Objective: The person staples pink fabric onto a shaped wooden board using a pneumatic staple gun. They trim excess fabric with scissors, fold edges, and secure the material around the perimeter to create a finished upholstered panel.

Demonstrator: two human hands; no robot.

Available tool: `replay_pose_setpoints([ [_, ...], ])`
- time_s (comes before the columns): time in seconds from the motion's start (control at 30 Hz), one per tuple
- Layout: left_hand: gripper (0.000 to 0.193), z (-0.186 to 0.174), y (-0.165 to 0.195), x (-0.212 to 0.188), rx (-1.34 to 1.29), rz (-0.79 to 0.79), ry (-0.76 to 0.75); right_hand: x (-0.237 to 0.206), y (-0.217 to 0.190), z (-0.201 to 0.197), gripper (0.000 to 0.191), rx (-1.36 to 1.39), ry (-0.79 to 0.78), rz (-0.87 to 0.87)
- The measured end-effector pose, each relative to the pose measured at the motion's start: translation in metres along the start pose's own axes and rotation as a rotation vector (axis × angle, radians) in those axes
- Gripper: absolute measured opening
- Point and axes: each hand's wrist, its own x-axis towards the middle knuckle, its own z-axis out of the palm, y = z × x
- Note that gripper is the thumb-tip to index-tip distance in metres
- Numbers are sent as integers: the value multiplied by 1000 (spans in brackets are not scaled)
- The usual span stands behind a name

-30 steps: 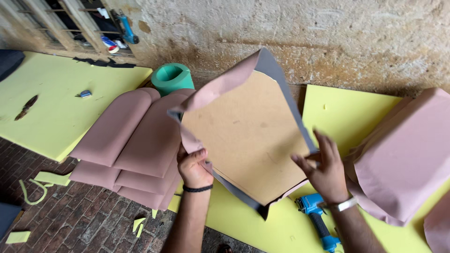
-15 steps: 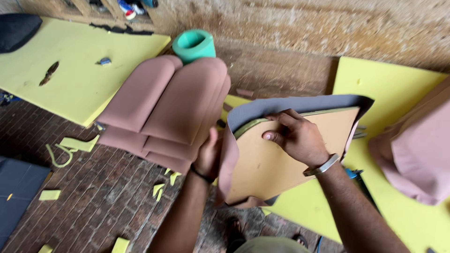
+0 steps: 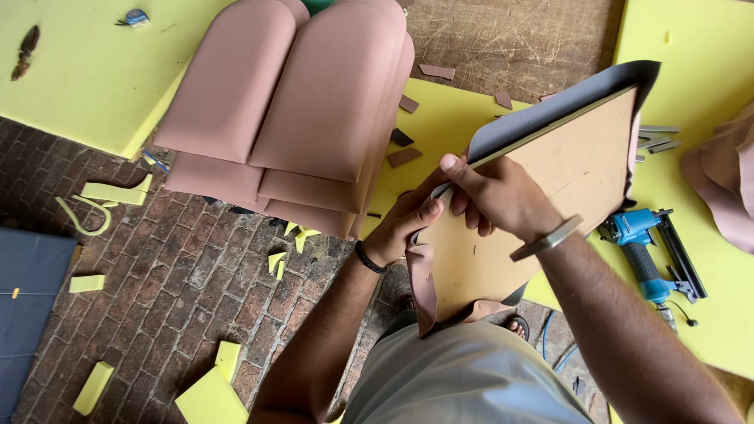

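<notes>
- Since the earlier frame, both hands have come close together on the left edge of the board (image 3: 550, 188); the right hand (image 3: 503, 196), previously flat on the board's middle, now sits at that edge.
- Board: a flat brown panel wrapped in pink covering (image 3: 424, 290) with a grey lining (image 3: 565, 102), held tilted above the person's lap, right of the pile of cushions.
- Left hand (image 3: 408, 224): grip closed on the pink covering at the board's left edge, apparently to keep it taut.
- Right hand: fingers curled over the same edge, thumb pointing far, pressing the covering down; it holds no tool.
- Cushions (image 3: 314, 110): a pile of pink padded panels on the brick floor (image 3: 181, 298), at least four visible, stacked clear of the work.
- Staple gun (image 3: 648, 251): one, blue, on the yellow foam sheet (image 3: 707, 298), near the right arm, probably for easy reach.
- Foam scraps (image 3: 94, 385): about ten yellow offcuts scattered on the floor.
</notes>
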Motion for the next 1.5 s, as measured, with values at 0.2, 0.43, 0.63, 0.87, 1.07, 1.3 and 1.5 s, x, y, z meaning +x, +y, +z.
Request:
replay_pose_setpoints([
  [0.2,88,11,-12,-6,-549,49,86,9,19,17,43,218,-15,-134],
  [0.43,79,-1,-47,-11,-926,-286,84,37,107,45,47,420,-137,-421],
  [0.63,69,-2,-49,-27,-631,-264,-34,49,151,61,43,451,-209,-563],
  [0.87,48,-19,-58,-52,-54,-496,109,78,229,40,17,391,-163,-626],
  [1.07,49,-22,-56,-52,134,-698,278,49,363,-137,97,-956,723,20],
  [1.3,51,-18,-53,-52,167,-700,309,49,390,-156,101,-664,562,263],
  [1.5,55,-17,-55,-49,125,-671,300,-11,270,-110,24,-81,252,6],
])
